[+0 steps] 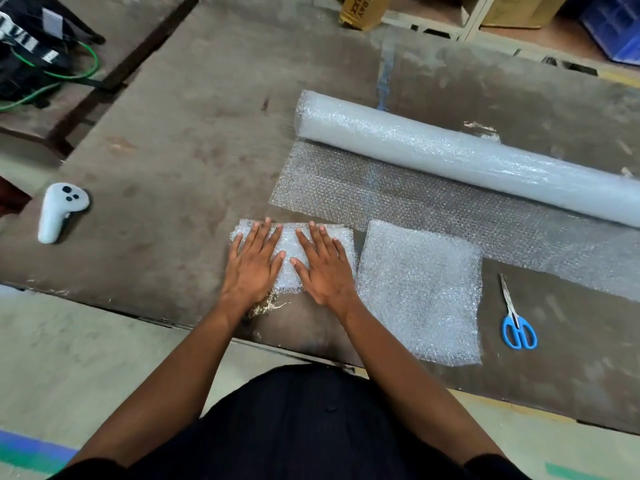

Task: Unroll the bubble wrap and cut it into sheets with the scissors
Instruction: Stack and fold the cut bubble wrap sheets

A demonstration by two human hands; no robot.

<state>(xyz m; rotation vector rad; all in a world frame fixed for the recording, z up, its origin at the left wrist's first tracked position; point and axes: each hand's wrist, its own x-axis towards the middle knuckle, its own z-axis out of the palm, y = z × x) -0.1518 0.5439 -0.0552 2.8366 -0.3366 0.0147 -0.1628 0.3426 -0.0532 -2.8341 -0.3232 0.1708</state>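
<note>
A thick roll of bubble wrap (450, 150) lies across the dark worktable (194, 140), with an unrolled length (398, 199) spread toward me. Near the front edge lies a small folded piece of bubble wrap (290, 252). My left hand (252, 263) and my right hand (323, 265) press flat on it side by side, fingers straight. A larger cut sheet (420, 292) lies just to its right. Blue-handled scissors (516, 317) rest closed on the table right of that sheet, blades pointing away from me.
A white handheld controller (59, 211) lies at the table's left end. Black gear with green cables (41, 60) sits far left. Cardboard boxes (363, 8) and a blue crate (616, 26) stand beyond the table. A chipped spot (266, 306) marks the front edge.
</note>
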